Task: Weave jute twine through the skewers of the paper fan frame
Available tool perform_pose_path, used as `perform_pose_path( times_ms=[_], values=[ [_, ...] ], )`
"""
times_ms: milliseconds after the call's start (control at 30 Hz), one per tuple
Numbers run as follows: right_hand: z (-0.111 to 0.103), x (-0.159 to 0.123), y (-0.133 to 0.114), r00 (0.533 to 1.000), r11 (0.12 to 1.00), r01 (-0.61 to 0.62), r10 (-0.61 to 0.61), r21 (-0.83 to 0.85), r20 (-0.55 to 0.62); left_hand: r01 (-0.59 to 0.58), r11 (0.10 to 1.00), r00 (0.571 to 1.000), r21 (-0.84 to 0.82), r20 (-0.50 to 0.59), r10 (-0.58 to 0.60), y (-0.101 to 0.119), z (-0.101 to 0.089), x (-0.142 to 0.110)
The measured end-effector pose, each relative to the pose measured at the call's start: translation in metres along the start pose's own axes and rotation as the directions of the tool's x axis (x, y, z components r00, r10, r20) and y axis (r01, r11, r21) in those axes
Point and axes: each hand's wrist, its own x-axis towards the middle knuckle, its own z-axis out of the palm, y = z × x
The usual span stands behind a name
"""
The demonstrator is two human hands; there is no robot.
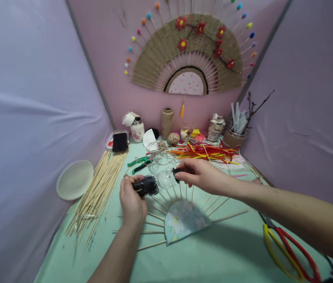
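Observation:
My left hand (132,200) is closed around a glossy black thing (146,185), thick and rounded, whose kind I cannot make out. Close to its right end is a clear, rounded see-through piece (165,179). My right hand (192,173) pinches the black end (176,175) of that clear piece between thumb and fingers. The two pieces lie nearly in line; whether they touch is unclear. Below both hands, a half-round floral fabric panel (185,220) rests on the green tabletop (228,255), with thin wooden sticks (229,216) spreading out from it like a fan.
Left are loose sticks (100,192) and a white plate (75,180). Green-handled pliers (139,162) lie beyond my left hand, coloured strips (204,151) farther back. Scissors (290,247) lie under my right forearm. Jars, twine and a brown spool (167,122) line the back wall.

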Motion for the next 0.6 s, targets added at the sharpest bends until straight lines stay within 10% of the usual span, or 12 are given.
perform_pose_path(
  times_ms=[267,467,600],
  values=[
    [0.011,-0.045,0.011,0.967,0.943,0.190,-0.227,-0.273,-0.114,0.048,0.991,0.999,0.123,-0.011,-0.047,-0.017,0.003,0.014],
    [-0.033,-0.051,0.058,0.961,0.781,0.055,-0.210,-0.622,-0.178,0.249,0.966,0.965,0.072,-0.108,-0.240,-0.011,0.004,0.022],
    [-0.071,-0.038,0.132,0.963,0.606,-0.242,0.054,-0.758,-0.264,0.256,0.966,0.959,0.040,-0.138,-0.249,-0.009,0.007,0.023]
  ],
)
